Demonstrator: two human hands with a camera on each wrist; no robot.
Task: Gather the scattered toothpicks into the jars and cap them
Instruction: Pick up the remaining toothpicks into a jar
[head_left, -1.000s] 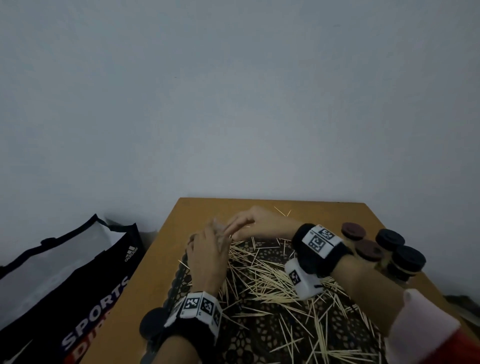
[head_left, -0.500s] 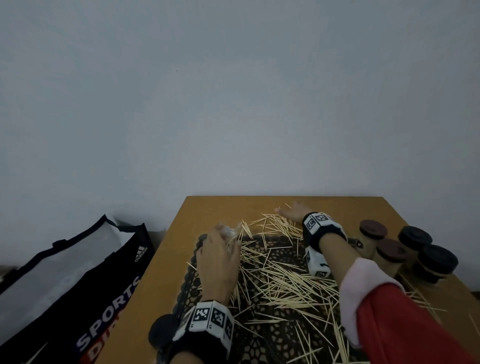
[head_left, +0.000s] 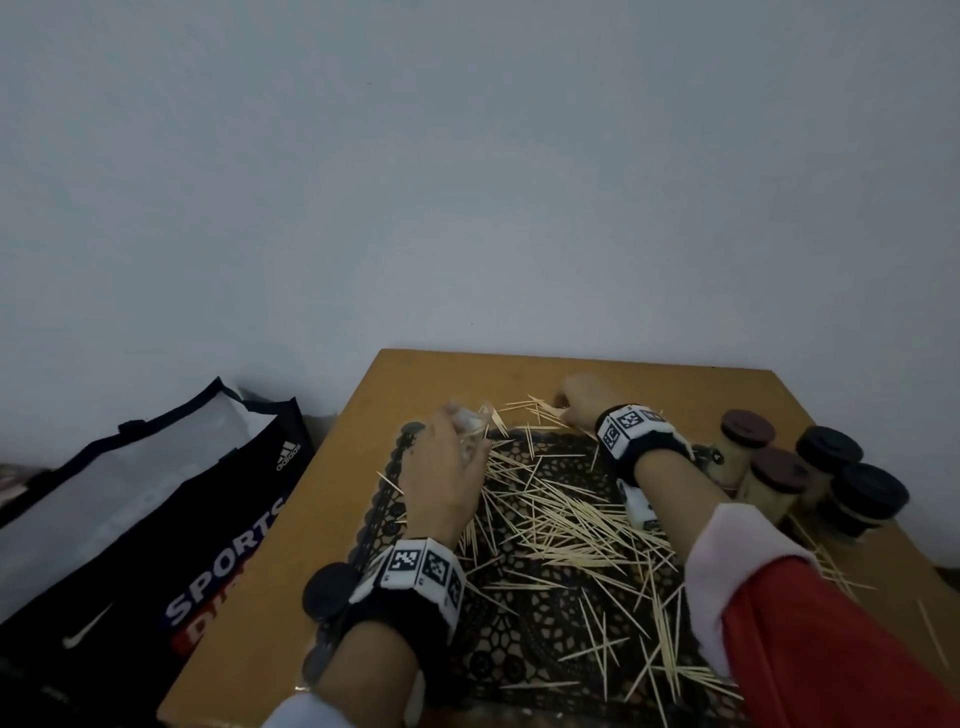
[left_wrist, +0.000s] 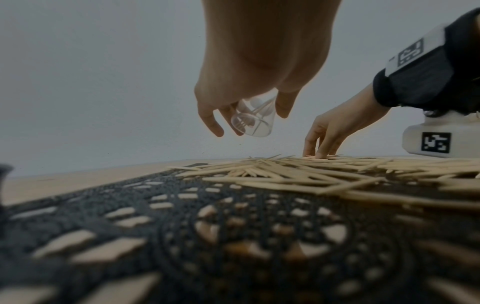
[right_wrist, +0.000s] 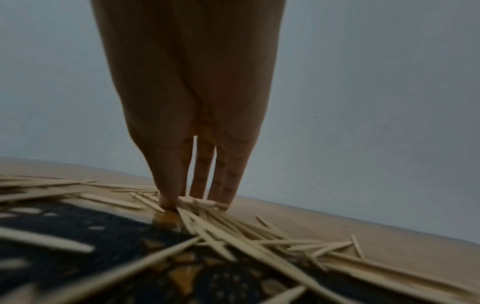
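Note:
Pale wooden toothpicks (head_left: 561, 519) lie scattered over a black lace mat (head_left: 519, 654) and the table. My left hand (head_left: 457, 436) holds a small clear jar (left_wrist: 257, 129) tilted above the mat's far left part, with a few toothpicks inside it. My right hand (head_left: 563, 408) reaches to the mat's far edge. In the right wrist view its thumb and fingertips (right_wrist: 168, 202) come down together, pinching a bunch of toothpicks (right_wrist: 207, 218) lying on the table. The left wrist view shows the right hand (left_wrist: 320, 152) to the right of the jar, apart from it.
Several capped jars (head_left: 779, 480) with dark lids stand at the table's right edge, loose toothpicks around them. A black cap (head_left: 330, 597) lies by my left wrist. A sports bag (head_left: 156, 519) sits beyond the wooden table's (head_left: 311, 519) left edge. A wall is behind.
My right hand left the jar at my left hand, moved right and away, and came down on the toothpicks at the mat's far edge. The left hand kept the jar.

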